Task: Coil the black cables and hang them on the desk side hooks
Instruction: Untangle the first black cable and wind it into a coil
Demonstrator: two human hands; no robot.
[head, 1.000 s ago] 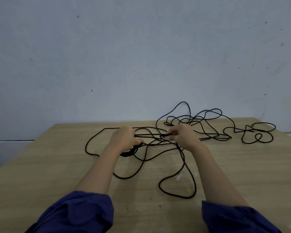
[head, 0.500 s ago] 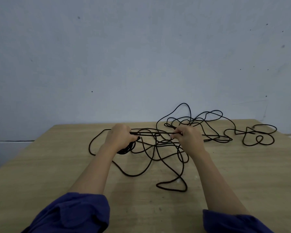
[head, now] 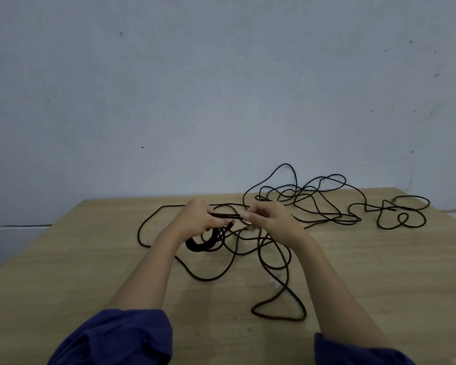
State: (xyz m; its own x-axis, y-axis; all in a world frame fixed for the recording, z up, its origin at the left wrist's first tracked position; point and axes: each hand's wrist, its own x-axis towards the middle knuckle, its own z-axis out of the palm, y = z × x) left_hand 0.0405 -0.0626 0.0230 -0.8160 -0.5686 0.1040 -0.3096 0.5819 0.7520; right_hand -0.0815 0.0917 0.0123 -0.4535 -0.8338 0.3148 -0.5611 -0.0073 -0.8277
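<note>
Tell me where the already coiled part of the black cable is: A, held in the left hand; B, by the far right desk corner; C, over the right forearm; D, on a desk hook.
A: the left hand grips the coiled bundle, which curves out beneath it; the remaining black cable sprawls loose on the desk.

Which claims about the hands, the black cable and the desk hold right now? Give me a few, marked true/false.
1. The left hand and the right hand both pinch the thin black cable. True.
2. A small coiled bundle shows below the left hand. True.
3. The whole cable is coiled. False: most of it sprawls loose over the light wooden desk.
4. The right hand's grip is empty. False: it pinches the cable.
</note>
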